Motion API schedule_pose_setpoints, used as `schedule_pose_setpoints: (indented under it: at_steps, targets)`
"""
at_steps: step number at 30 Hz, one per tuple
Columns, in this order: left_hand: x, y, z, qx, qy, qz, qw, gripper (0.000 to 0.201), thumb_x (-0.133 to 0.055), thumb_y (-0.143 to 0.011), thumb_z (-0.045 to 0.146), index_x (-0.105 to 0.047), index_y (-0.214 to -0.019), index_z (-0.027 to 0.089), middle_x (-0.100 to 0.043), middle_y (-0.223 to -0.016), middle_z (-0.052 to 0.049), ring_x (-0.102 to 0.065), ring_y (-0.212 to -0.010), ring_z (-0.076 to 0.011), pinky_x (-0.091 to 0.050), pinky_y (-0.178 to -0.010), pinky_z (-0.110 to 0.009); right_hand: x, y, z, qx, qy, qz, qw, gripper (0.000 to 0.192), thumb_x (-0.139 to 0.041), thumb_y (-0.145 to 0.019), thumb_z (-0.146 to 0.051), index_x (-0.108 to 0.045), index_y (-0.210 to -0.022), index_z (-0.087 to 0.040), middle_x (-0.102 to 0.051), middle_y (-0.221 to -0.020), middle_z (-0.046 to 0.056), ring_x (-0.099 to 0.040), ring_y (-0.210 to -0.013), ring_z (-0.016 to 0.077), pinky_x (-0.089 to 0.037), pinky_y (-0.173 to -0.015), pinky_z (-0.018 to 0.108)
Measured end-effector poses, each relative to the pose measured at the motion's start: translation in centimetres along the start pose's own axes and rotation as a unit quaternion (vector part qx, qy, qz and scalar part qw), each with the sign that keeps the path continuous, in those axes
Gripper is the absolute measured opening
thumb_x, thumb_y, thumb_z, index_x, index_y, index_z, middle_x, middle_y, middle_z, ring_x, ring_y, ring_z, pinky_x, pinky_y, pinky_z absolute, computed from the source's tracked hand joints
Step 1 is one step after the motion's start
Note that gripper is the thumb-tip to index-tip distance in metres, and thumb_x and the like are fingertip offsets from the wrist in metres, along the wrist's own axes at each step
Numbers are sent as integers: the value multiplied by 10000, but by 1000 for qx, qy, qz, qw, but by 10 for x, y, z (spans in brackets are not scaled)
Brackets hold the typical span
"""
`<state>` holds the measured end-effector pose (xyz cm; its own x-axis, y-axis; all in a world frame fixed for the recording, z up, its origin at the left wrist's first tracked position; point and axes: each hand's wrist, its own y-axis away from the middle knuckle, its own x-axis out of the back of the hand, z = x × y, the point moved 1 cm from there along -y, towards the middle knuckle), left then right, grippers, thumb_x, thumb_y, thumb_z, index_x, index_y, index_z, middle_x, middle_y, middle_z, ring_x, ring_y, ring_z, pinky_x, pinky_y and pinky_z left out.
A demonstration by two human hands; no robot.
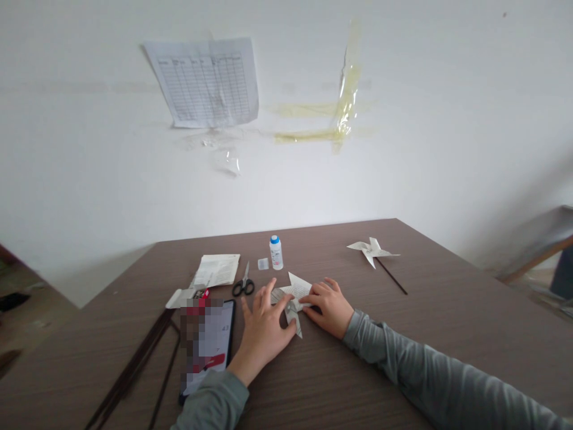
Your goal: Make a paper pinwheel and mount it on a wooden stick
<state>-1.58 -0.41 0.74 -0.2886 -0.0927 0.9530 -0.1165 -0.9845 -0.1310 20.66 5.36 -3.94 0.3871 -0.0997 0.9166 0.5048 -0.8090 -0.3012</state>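
Brown wood-grain table [447,334]: one finished white paper pinwheel on a dark stick [373,252] lies far right. A second printed-paper pinwheel [293,298] remains stickless at centre, pressed flat under left hand [265,331] and right hand [329,307], fingers spread, gripping nothing.

A brown wood-grain table [447,334] stands against a white wall. On it lie a phone [208,349], dark thin sticks [134,370], scissors [243,285], a small glue bottle [276,252] with its clear cap [263,263] beside it, printed paper sheets [217,270], a half-folded paper piece [293,298] and a finished paper pinwheel [372,252].
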Motion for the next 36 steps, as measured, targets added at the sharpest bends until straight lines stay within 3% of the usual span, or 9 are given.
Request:
schedule_pose_setpoints:
  at_steps: [4, 11, 23, 27, 36]
  targets:
    - [5, 0, 3, 2, 2, -15, 1000, 481, -921, -1075, 281, -997, -1528, 425, -578, -2063, -132, -543, -1888, -547, -310, -1538, -983, -2, 0, 2, 4, 2, 6, 1000, 275, -841, -1217, -295, -1028, -1400, -382, -944, -1215, 90, -860, -1248, 322, -545, -1462, 728]
    - [8, -2, 3, 6, -3, -21, 1000, 529, -937, -1054, 255, -996, -1539, 455, -570, -2072, -115, -544, -1894, -558, -330, -1534, -979, -3, 1, 3, 13, -5, 30, 999, 261, -859, -1190, -281, -1047, -1354, -357, -944, -1168, 115, -887, -1205, 361, -578, -1420, 706]
    - [3, 0, 2, 0, 5, 11, 1000, 553, -972, -1022, 247, -983, -1559, 380, -597, -2044, -172, -563, -1876, -565, -323, -1535, -981, -7, 1, 7, 12, 4, 31, 999, 274, -861, -1191, -294, -1030, -1370, -415, -940, -1178, 62, -876, -1221, 325, -586, -1439, 700]
    - [5, 0, 4, -5, 5, 4, 1000, 459, -948, -1051, 236, -1022, -1473, 400, -609, -2038, -159, -582, -1862, -566, -308, -1527, -1002, -6, 1, 5, 11, 1, 28, 1000, 283, -845, -1185, -274, -1033, -1370, -377, -946, -1182, 84, -873, -1219, 336, -576, -1435, 728]
    - [12, -1, 6, 4, -9, -31, 999, 501, -930, -1085, 266, -994, -1549, 444, -538, -2092, -128, -537, -1902, -556, -305, -1540, -983, -1, 1, 1, 5, -6, 29, 1000, 270, -853, -1172, -260, -1038, -1337, -367, -960, -1191, 109, -897, -1232, 366, -577, -1419, 693]
